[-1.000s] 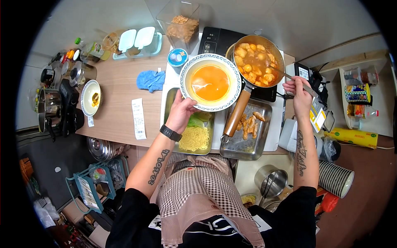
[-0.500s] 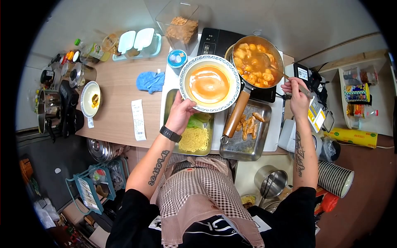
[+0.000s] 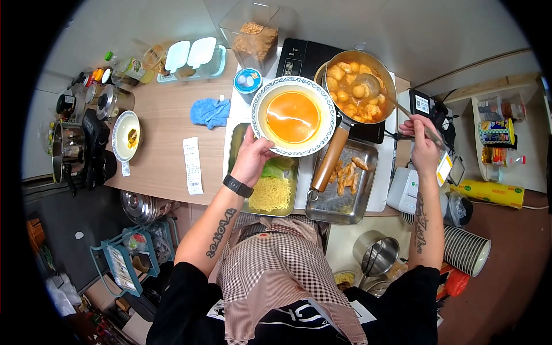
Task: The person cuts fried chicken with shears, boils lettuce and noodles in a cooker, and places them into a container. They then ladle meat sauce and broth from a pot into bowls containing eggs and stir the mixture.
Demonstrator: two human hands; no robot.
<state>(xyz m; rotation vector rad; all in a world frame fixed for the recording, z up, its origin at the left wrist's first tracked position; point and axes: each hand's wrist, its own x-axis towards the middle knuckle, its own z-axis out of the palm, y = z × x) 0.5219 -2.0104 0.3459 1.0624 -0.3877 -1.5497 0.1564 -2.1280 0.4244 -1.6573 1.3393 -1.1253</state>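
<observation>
My left hand point(image 3: 253, 158) grips the near rim of a white bowl point(image 3: 268, 142) with a blue patterned edge. Orange broth point(image 3: 294, 117) covers the bowl's bottom. In my right hand point(image 3: 422, 140) is the handle of a ladle point(image 3: 368, 86), whose round head sits in the pot point(image 3: 393, 82). The pot holds chunky pieces in orange-red soup and stands on a black induction cooker point(image 3: 297, 53). Its wooden handle point(image 3: 331, 159) points toward me. Below the bowl, a metal tray point(image 3: 236, 198) holds noodles point(image 3: 269, 194) and lettuce point(image 3: 277, 169), partly hidden by the bowl and hand.
Right of it, another metal tray point(image 3: 326, 209) carries browned meat strips point(image 3: 346, 177). A blue-lidded cup point(image 3: 247, 82) and a clear bin point(image 3: 249, 40) stand behind the bowl. Leftward lie a blue cloth point(image 3: 210, 113), a receipt point(image 3: 193, 167) and a smaller bowl point(image 3: 122, 129).
My right hand has moved slightly right and toward me, and the ladle head has shifted within the pot. The broth in the bowl has settled into an even pool. My left hand stays put.
</observation>
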